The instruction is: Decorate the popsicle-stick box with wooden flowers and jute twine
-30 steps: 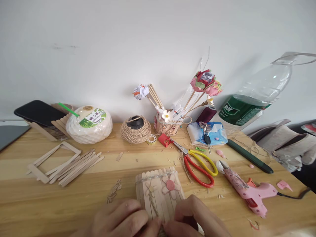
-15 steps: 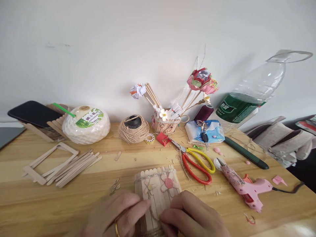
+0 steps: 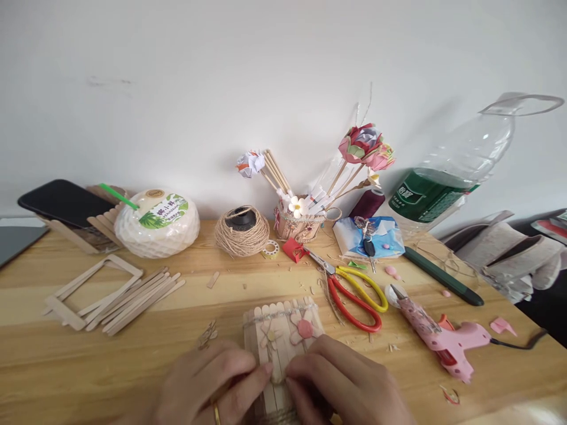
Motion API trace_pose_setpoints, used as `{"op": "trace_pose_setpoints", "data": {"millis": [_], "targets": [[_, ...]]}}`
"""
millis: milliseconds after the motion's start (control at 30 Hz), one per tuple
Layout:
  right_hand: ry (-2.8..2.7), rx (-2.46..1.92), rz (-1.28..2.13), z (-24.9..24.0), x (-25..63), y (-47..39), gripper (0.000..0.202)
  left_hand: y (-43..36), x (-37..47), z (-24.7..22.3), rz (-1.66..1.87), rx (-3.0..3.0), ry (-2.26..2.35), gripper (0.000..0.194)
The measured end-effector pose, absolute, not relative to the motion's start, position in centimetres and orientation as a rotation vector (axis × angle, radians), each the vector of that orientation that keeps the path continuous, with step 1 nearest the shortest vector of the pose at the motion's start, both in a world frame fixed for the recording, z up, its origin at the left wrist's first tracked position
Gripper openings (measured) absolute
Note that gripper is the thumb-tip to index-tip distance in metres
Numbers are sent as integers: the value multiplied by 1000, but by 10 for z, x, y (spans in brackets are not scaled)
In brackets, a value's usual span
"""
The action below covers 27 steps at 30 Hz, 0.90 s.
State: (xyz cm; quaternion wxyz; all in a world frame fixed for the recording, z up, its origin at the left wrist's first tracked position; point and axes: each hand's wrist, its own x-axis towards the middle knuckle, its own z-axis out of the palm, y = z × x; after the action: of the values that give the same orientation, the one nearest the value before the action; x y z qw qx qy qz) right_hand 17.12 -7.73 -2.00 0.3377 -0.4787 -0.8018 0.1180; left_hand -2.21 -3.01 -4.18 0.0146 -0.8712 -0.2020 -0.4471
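Note:
A small panel of craft sticks (image 3: pixel 283 360) lies before me, with a silvery trim along its top. Two flower shapes sit on it, one with a yellowish centre (image 3: pixel 270 336) and one with a pink centre (image 3: pixel 305 328). My left hand (image 3: pixel 221 378) and my right hand (image 3: pixel 345 378) are closed over its lower half, fingertips pinched close together. A thin piece of twine (image 3: pixel 277 382) runs curved between the fingertips, across the sticks. More twine (image 3: pixel 279 417) crosses the panel's lower end, partly hidden by the hands. A ring is on a left finger.
Behind the panel are scissors (image 3: pixel 354 295), a twine ball (image 3: pixel 241 231) and a decorated pot (image 3: pixel 299 227) with paper flowers. A pink glue gun (image 3: pixel 443 336) lies right. Loose craft sticks (image 3: pixel 137 301) and a white coconut-like container (image 3: pixel 157 227) stand left. A large bottle (image 3: pixel 434 195) leans back right.
My fingertips have come nearer each other along the twine, which now curves higher on the panel, closer to the flower with the yellowish centre. The view has shifted slightly.

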Motion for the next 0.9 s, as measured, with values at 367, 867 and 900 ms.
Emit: {"op": "trace_pose_setpoints", "data": {"millis": [367,867,900], "targets": [[-2125,-1274,187,-20,171,-73,20,-27,-15,-33,-1485,-2664,-579,33],[-2203,-1248,700,1,181,-78,18,-43,-17,-38,-1266,-2905,-761,22],[-2196,-1265,715,2,182,-80,18,-43,-17,-38,-1253,-2907,-735,22]]}}
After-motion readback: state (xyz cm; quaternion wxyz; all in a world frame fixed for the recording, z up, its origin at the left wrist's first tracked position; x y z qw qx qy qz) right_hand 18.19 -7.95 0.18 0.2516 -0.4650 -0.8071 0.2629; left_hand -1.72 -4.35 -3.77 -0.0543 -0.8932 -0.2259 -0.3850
